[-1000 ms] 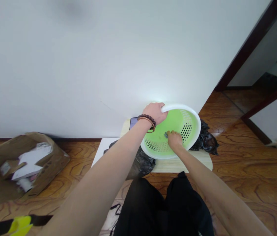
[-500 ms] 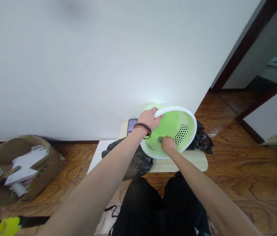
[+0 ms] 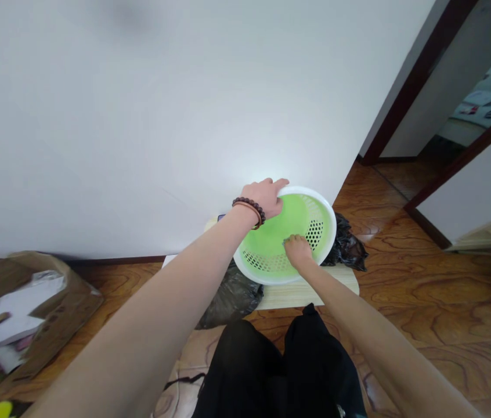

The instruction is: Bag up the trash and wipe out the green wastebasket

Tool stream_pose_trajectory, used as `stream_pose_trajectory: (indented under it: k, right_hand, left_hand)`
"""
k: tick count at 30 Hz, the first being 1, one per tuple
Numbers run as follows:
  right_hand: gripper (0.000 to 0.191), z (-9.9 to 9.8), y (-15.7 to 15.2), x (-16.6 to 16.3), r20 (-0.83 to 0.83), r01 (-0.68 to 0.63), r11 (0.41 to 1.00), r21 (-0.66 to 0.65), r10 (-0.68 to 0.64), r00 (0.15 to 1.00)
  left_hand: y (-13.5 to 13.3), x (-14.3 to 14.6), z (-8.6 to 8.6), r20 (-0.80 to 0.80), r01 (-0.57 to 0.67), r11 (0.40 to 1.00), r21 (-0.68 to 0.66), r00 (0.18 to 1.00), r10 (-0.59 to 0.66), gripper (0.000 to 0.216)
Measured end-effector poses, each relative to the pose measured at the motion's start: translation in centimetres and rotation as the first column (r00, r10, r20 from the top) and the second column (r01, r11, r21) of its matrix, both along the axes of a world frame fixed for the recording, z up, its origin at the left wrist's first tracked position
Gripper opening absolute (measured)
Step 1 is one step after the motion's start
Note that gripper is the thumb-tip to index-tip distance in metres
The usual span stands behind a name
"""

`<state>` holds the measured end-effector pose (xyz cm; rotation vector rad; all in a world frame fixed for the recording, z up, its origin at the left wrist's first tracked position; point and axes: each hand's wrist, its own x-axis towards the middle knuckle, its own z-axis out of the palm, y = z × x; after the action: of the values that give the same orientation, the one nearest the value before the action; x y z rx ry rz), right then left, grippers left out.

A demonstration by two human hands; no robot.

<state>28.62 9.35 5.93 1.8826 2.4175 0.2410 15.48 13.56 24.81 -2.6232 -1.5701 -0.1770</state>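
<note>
A light green plastic basket (image 3: 291,217) with a white rim and perforated sides tilts toward me on a low pale board, close to the wall. At its upper left rim is my left hand (image 3: 263,197), wearing a beaded bracelet; the thumb lies inside and the fingers go over the rim, gripping it. My right hand (image 3: 298,251) reaches into the basket, closed around a small greyish thing (image 3: 286,240) near the inner wall. Most of that thing is hidden by the fingers, and its kind cannot be made out.
Black plastic bags (image 3: 234,296) lie left of the basket and behind its right side (image 3: 350,244). A phone (image 3: 221,217) peeks out behind my left forearm. An open cardboard box (image 3: 60,325) stands on the wooden floor (image 3: 423,290) at left. A doorway (image 3: 415,98) is at right.
The view has shifted slightly, and the basket sits more upturned toward me. My left index finger now stretches out along the rim. The greyish thing in my right hand shows less.
</note>
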Motion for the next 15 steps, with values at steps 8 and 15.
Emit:
stream_pose_trajectory:
  k: [8, 15]
  right_hand:
    - [0.029, 2.2, 4.4, 3.8, 0.086, -0.045, 0.994, 0.103, 0.036, 0.996]
    - [0.031, -2.3, 1.9, -2.4, -0.154, 0.18, 0.975, -0.129, -0.199, 0.968]
  left_hand:
    - [1.0, -0.3, -0.5, 0.047, 0.081, 0.992, -0.092, 0.996, -0.077, 0.063]
    - [1.2, 0.5, -0.7, 0.096, 0.086, 0.991, -0.099, 0.992, -0.076, 0.067]
